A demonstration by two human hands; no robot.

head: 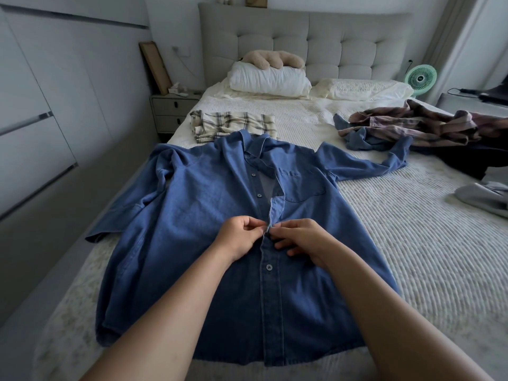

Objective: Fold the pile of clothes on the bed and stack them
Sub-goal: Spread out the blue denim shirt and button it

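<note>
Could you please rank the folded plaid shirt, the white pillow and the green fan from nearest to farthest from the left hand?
From the left hand:
1. Folded plaid shirt, just beyond the denim collar, left of centre.
2. White pillow, at the headboard.
3. Green fan, far right beside the bed.

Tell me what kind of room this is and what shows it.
Most likely a home bedroom: a bed with a tufted grey upholstered headboard, white pillows at its head, and a small grey drawer nightstand beside it.
</note>
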